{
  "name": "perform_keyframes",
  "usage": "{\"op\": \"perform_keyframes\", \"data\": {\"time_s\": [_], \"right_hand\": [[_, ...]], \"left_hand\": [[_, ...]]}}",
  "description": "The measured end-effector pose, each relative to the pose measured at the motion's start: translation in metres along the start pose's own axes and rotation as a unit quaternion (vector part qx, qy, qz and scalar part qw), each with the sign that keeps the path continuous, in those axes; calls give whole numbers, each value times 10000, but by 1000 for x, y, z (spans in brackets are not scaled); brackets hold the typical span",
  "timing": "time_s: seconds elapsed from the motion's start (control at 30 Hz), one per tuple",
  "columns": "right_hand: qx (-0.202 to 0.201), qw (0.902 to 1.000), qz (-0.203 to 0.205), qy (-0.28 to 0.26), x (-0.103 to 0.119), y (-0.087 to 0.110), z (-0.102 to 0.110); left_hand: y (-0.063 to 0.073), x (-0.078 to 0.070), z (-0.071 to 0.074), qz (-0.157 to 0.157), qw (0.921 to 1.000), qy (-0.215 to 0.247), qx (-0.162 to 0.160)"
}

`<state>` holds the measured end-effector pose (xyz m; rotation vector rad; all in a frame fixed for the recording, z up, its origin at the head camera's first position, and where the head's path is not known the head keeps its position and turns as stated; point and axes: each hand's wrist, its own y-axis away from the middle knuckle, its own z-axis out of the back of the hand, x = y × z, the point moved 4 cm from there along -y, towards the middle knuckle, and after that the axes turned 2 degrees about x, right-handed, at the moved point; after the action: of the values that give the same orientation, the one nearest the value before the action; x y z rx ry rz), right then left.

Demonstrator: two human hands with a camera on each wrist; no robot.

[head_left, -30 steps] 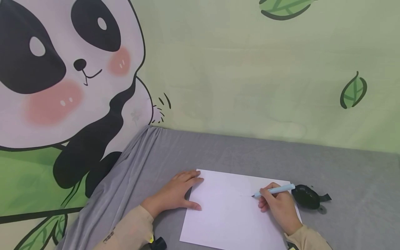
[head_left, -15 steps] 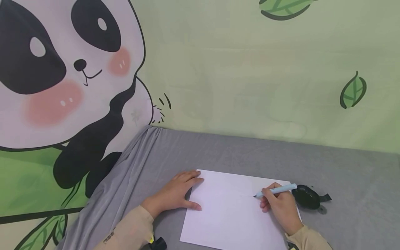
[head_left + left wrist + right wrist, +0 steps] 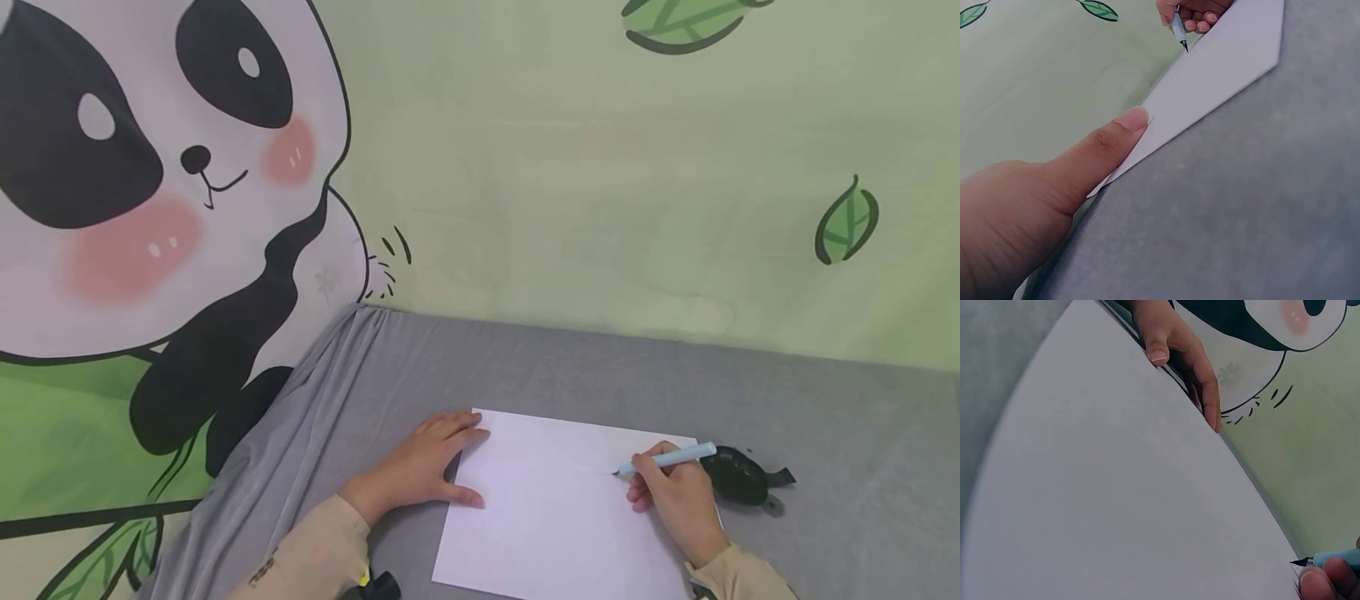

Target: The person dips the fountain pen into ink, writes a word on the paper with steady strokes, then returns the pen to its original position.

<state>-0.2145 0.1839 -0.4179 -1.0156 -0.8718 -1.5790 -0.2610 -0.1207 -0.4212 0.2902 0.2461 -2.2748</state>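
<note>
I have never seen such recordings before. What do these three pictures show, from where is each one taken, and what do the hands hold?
A person works with bare hands; no machine is involved. The wide picture comes from a camera on the person's head and looks down at a table under a grey cloth, before a panda backdrop. The other two come from cameras on the wrists, so each looks along one hand. On the cloth lies a white sheet of paper, and beside it a small black object that I cannot identify. The left hand rests flat on the paper's edge. The right hand grips a light blue pen, its tip at the paper.
</note>
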Motion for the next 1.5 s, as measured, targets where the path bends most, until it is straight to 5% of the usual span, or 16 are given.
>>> {"op": "perform_keyframes", "data": {"time_s": [1.5], "right_hand": [[-270, 9991, -226, 222, -2, -2, 7]], "left_hand": [[0, 2, -2, -19, 9999, 113, 15]]}}
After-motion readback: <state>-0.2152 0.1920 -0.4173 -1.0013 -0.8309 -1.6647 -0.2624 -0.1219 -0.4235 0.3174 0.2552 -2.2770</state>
